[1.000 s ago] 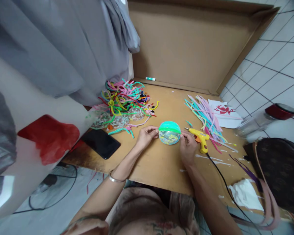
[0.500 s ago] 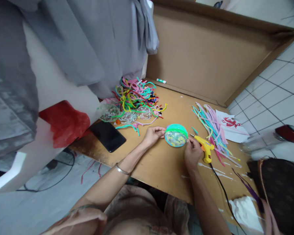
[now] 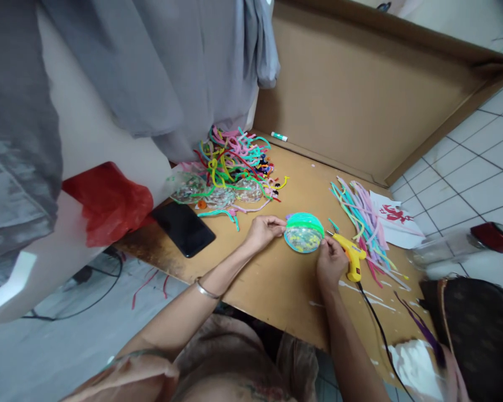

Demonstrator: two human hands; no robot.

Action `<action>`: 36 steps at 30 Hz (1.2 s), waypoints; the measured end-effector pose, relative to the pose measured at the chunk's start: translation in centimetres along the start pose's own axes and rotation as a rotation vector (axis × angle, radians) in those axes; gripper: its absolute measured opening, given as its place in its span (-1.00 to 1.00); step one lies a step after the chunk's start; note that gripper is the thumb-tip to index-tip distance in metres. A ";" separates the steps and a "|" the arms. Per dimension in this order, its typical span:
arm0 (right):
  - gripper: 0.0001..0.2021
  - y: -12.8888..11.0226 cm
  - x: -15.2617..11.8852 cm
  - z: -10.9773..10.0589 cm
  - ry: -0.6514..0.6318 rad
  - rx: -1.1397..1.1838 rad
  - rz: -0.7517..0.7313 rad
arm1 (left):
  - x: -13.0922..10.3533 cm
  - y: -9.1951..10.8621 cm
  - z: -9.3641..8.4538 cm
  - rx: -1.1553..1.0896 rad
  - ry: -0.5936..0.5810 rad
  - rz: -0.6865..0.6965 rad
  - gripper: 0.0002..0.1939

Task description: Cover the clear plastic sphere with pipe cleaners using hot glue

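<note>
A round, clear disc-like piece (image 3: 304, 240) with a teal upper part and a bright green pipe cleaner (image 3: 305, 223) across it lies between my hands. At its left edge, my left hand (image 3: 265, 231) pinches the green strip's end. My right hand (image 3: 332, 259) has its fingers closed at the right edge, on the other end of the strip. Just right of that hand lies a yellow glue gun (image 3: 354, 259), its nozzle pointing toward the disc.
A tangled pile of colourful pipe cleaners (image 3: 235, 156) and decorated clear discs (image 3: 220, 196) sit at the back left, by a black phone (image 3: 184, 229). Straight pipe cleaners (image 3: 360, 212), a paper (image 3: 398, 223) and a dark bag (image 3: 473, 329) are on the right.
The view has shifted slightly. Both hands keep their hold at the disc's edges, with little visible movement.
</note>
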State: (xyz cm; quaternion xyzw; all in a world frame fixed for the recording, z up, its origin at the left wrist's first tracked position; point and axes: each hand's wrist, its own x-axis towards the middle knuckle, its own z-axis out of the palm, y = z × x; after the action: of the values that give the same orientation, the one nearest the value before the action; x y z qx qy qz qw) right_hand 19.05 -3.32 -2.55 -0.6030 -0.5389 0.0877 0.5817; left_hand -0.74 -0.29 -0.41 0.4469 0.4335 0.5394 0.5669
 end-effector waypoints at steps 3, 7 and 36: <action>-0.73 -0.2 -0.1 0.2 0.002 -0.031 -0.057 | -0.1 -0.3 0.1 0.093 0.029 0.053 -0.83; -0.74 -0.5 -0.3 0.4 0.023 -0.085 -0.139 | -0.3 -0.4 0.2 0.262 0.073 0.164 -0.90; -0.68 0.2 -1.1 0.7 0.031 -0.154 -0.302 | 0.2 -2.0 0.3 0.563 0.046 0.666 -0.78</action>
State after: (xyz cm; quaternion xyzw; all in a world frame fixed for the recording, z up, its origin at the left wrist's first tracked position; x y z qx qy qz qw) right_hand 18.15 -3.67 -3.48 -0.5591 -0.6197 -0.0516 0.5484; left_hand -0.03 -0.16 -2.30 0.6874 0.4084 0.5634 0.2079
